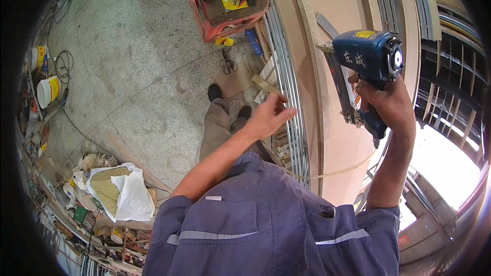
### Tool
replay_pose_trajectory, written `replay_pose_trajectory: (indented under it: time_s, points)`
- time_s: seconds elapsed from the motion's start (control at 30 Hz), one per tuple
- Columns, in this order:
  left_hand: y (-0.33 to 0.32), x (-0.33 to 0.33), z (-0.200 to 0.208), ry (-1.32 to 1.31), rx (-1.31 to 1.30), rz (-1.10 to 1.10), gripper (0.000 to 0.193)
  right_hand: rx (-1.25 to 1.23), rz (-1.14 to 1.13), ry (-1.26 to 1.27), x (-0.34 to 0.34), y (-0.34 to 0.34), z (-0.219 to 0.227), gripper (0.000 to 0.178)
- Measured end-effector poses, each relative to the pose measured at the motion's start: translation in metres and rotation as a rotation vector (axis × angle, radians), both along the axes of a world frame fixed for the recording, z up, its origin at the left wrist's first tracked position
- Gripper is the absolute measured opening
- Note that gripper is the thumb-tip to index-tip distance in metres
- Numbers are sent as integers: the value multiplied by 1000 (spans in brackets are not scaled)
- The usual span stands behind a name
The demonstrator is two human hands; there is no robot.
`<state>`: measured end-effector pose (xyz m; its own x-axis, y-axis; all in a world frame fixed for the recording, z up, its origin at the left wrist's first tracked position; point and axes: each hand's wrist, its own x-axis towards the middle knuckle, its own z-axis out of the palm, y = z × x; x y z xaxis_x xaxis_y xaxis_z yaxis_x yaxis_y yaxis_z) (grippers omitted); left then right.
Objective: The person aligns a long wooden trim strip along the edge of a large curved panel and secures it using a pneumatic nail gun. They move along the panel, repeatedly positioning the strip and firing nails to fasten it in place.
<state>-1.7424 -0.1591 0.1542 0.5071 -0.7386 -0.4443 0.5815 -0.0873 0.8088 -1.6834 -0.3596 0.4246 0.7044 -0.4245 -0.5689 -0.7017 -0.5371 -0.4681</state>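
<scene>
My right hand [391, 103] is wrapped round the handle of a dark blue pneumatic nail gun [360, 56], raised over the tan boards at the right. Its nose points left and its black magazine [341, 89] slants down beside my fingers. My left hand [268, 116] hovers in front of my body near the metal strips, thumb apart from the bent fingers. A pale wooden strip [265, 84] ends close to those fingertips; whether they touch it I cannot tell. Long board panels [335, 151] lie under the nail gun.
Thin metal strips [289, 84] run along the boards. A red plastic crate [204, 25] with tools stands ahead. A pale hose [332, 175] crosses the boards. White buckets [48, 92], cables and a white bag [135, 194] are on the left. Scissors [228, 64] lie on the floor.
</scene>
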Motion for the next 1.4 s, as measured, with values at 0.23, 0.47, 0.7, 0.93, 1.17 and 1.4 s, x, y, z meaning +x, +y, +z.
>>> replay_pose_trajectory:
  time_s: [0.23, 0.47, 0.7, 0.93, 1.17, 1.4]
  points:
    - [91, -24, -95, -3, 279, 247, 43, 6, -12, -2, -25, -2, 2, 28]
    - [202, -65, -169, 48, 623, 246, 45, 31, 1, -8, -49, -5, 1, 31]
    - [237, -114, -183, 98, 769, 248, 50, 6, -6, 59, -66, -6, 0, 33]
    - [206, -120, -167, 146, 646, 286, 52, 34, -2, 88, -89, -13, -1, 35]
    - [192, -122, -163, 149, 600, 319, 51, -13, -23, 104, -113, -11, 1, 32]
    - [200, -135, -161, 101, 657, 277, 49, 11, -45, 112, -134, -7, 4, 30]
